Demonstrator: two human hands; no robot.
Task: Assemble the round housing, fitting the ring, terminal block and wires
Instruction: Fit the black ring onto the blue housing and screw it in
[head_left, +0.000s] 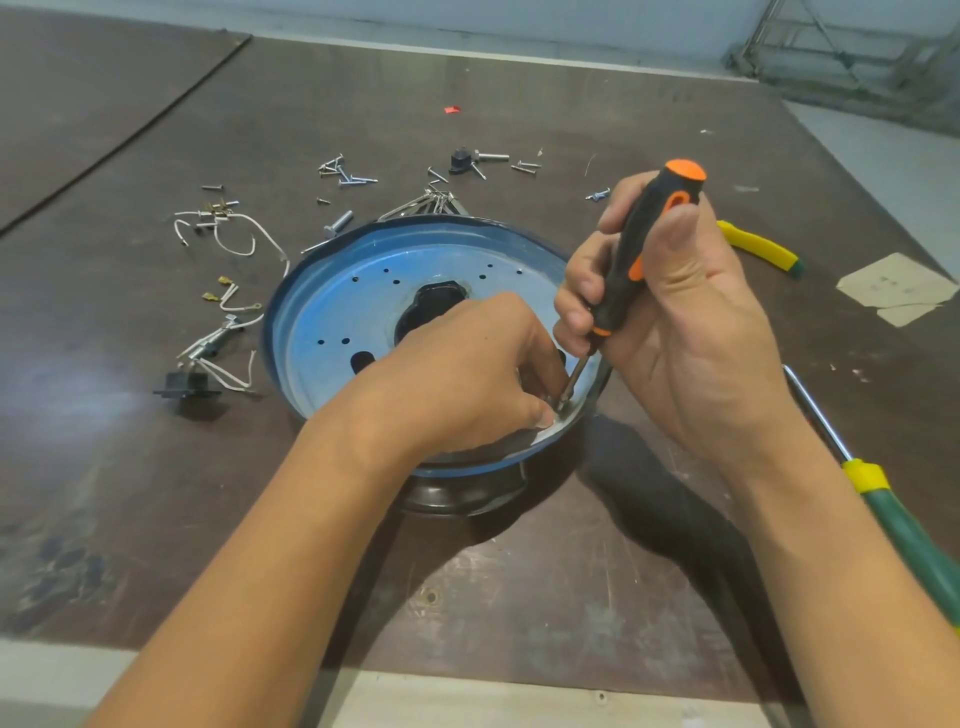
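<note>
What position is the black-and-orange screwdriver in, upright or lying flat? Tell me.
Upright, leaning slightly: the right hand grips the screwdriver, its tip down on the blue housing rim.

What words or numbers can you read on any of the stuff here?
None can be read.
The paper scrap has faint marks, too blurred to read.
The screwdriver in the right hand, the blue housing and the green tool show no lettering.
</note>
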